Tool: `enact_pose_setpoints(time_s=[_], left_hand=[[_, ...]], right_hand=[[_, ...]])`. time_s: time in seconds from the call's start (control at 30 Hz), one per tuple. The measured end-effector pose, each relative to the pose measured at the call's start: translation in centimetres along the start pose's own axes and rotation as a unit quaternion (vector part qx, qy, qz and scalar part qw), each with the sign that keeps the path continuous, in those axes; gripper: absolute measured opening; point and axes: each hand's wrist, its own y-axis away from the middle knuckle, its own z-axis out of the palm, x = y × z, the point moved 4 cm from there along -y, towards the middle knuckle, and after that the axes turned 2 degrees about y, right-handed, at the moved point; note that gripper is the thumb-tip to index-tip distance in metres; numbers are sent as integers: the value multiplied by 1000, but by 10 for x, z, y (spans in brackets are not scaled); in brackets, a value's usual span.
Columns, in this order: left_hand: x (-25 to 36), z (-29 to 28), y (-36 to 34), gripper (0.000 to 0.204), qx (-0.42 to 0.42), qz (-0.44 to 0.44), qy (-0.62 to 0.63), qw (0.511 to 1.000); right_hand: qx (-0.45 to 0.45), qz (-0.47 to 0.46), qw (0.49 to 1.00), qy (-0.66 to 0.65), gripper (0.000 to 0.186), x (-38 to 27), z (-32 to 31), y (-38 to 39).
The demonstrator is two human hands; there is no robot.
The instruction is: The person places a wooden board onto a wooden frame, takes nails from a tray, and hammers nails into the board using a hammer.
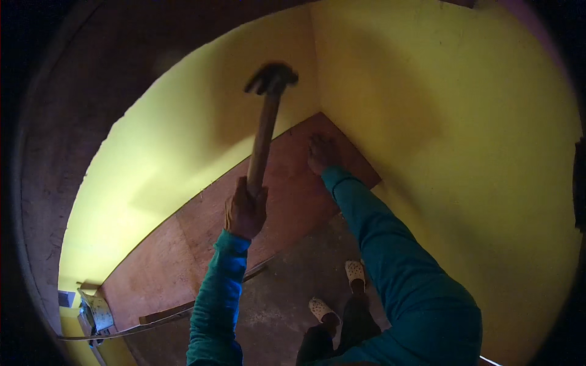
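My left hand [245, 210] grips the wooden handle of a hammer [264, 131], raised so that its dark head, blurred, stands high against the yellow wall. My right hand [321, 152] lies flat, fingers spread, on a brown plywood board [183, 256] near its far corner, where the two yellow walls meet. Both arms wear teal sleeves. Anything under the right hand is hidden.
Yellow walls [464, 122] enclose the corner. The plywood board's near edge runs along a grey concrete floor [281, 299], where my feet in pale perforated clogs [354, 271] stand. A small metal object [97, 311] and a thin strip lie at the lower left.
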Motion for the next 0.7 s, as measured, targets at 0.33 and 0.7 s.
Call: enact_pose_setpoints(time_s=[0.33,0.7], left_hand=[[-85,42,-14,37,-114,-126,-27,985],[-146,82,-14,33,-2,36,-99,994]], right_hand=[[47,-39,998,29,40,-13,-11,5],[-95,13,987,-132,42,-25,-10,-9]])
